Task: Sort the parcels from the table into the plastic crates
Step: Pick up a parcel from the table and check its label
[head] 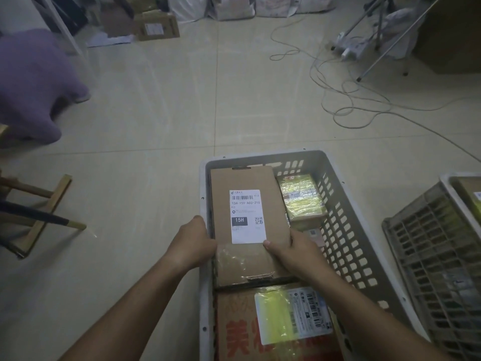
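1. The brown cardboard parcel (247,204) lies flat in the grey plastic crate (346,230), its white label up, its left edge close against the crate's left wall.
2. The left hand (194,242) grips the parcel's left edge, fingers curled down between parcel and wall.
3. The right hand (292,252) grips its right near corner, thumb on top by the label.
4. A yellow-taped parcel (300,196) sits just beside the parcel's right edge; little free room remains there.
5. A red-printed box (260,327) fills the crate's near end, touching the parcel's near edge.
6. A second crate (437,256) stands to the right; bare tiled floor (156,126) lies to the left and beyond.
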